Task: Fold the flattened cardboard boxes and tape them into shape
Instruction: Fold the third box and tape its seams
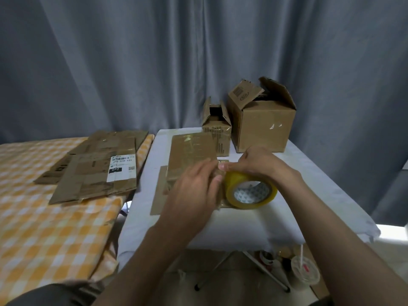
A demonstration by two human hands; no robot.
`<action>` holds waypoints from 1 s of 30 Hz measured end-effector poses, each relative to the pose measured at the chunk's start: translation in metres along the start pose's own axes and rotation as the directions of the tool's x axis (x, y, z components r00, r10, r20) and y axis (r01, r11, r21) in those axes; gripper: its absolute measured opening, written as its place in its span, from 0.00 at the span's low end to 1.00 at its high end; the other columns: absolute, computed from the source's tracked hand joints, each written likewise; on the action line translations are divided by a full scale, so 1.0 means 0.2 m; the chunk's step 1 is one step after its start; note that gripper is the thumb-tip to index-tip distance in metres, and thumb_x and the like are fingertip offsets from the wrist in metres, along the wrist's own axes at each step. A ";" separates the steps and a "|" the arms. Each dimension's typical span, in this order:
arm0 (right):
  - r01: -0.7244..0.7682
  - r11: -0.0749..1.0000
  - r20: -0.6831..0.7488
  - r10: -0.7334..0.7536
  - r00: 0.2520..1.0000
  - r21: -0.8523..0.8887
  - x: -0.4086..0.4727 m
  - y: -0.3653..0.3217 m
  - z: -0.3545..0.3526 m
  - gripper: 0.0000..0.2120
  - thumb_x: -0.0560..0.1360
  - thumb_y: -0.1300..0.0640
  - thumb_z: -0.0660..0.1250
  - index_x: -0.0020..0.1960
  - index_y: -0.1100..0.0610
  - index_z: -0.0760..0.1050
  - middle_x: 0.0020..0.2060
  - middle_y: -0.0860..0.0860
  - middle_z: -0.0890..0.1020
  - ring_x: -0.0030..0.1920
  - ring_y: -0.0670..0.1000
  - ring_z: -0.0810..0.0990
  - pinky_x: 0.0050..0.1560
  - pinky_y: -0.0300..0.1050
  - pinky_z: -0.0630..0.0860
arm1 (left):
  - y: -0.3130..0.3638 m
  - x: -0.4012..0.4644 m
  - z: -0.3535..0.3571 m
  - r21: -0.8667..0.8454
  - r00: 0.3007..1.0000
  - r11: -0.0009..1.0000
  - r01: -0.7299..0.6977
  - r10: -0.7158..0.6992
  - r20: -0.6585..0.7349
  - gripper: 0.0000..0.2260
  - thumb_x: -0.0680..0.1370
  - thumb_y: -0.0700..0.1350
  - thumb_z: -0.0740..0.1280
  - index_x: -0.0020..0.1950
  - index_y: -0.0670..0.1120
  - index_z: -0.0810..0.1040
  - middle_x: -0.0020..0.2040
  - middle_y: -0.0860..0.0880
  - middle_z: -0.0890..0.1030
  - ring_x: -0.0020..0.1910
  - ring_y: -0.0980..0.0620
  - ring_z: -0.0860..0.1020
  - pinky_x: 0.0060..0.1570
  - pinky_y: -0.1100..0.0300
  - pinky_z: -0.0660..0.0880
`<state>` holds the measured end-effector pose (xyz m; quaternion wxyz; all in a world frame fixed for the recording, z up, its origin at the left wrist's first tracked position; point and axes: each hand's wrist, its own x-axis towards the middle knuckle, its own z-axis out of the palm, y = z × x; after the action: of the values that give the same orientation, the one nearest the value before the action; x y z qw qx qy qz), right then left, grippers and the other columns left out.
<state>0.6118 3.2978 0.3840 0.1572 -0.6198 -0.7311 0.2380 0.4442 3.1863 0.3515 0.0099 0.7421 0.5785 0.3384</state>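
Note:
A folded cardboard box (191,153) lies on the white table (238,226), its upper face shiny with clear tape and its lower flaps spread flat. My right hand (262,166) grips a yellowish tape roll (251,191) at the box's near right corner. My left hand (194,191) rests on the box's near end, fingers pinching the tape strip beside the roll. A stack of flattened boxes (97,166) lies on the checkered table (44,228) to the left; the top one carries a white label.
Two assembled boxes stand at the white table's far edge, a small one (217,131) and a large one (262,120), both with top flaps open. Grey curtains hang behind. A plastic cup with straw (305,272) and small items sit on the floor under the table's right side.

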 end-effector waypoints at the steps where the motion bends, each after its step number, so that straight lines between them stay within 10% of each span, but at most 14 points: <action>1: 0.017 1.000 -0.001 -0.017 1.000 0.012 0.00 -0.01 0.01 0.29 0.65 0.28 0.72 0.35 0.56 0.77 0.34 0.51 0.81 0.39 0.51 0.80 0.43 0.48 0.75 | 0.00 -0.01 0.03 0.068 0.999 0.998 0.011 -0.013 0.030 0.22 0.84 0.56 0.52 0.75 0.51 0.66 0.74 0.52 0.69 0.72 0.56 0.65 0.70 0.63 0.55; 7: 0.067 0.986 0.033 -0.073 0.997 0.151 -0.01 -0.07 0.10 0.23 0.68 0.34 0.67 0.38 0.54 0.81 0.38 0.51 0.82 0.42 0.51 0.81 0.41 0.46 0.76 | -0.06 0.01 0.08 0.208 0.993 0.972 0.111 -0.100 -0.060 0.24 0.81 0.63 0.48 0.61 0.47 0.72 0.61 0.47 0.76 0.59 0.48 0.73 0.65 0.49 0.69; 13: 0.051 0.952 0.150 -0.100 0.984 0.302 -0.04 -0.01 0.10 0.19 0.70 0.35 0.66 0.45 0.48 0.85 0.36 0.41 0.84 0.39 0.42 0.82 0.35 0.36 0.71 | -0.12 0.07 0.09 0.089 0.981 0.978 0.190 -0.185 -0.063 0.22 0.80 0.66 0.49 0.55 0.50 0.70 0.50 0.52 0.71 0.50 0.53 0.70 0.51 0.57 0.67; 24: 0.076 0.953 0.151 -0.125 0.981 0.294 -0.05 0.08 0.10 0.32 0.64 0.23 0.66 0.45 0.51 0.86 0.39 0.44 0.86 0.40 0.43 0.85 0.40 0.36 0.77 | -0.10 0.06 0.10 0.156 0.985 0.975 0.161 -0.148 -0.087 0.21 0.79 0.63 0.59 0.59 0.46 0.70 0.52 0.53 0.67 0.53 0.52 0.68 0.65 0.44 0.68; 30: 0.008 0.989 -0.109 0.009 0.994 0.150 0.05 0.38 0.07 0.06 0.75 0.59 0.71 0.40 0.54 0.84 0.36 0.47 0.84 0.40 0.47 0.80 0.35 0.30 0.71 | -0.11 0.07 0.12 0.159 0.984 0.975 0.153 -0.136 -0.113 0.21 0.78 0.62 0.62 0.58 0.45 0.71 0.50 0.53 0.65 0.54 0.48 0.70 0.64 0.44 0.69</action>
<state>0.6660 3.3154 0.3298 0.2431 -0.6184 -0.7013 0.2582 0.4389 3.2142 0.3309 -0.0575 0.6780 0.6571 0.3243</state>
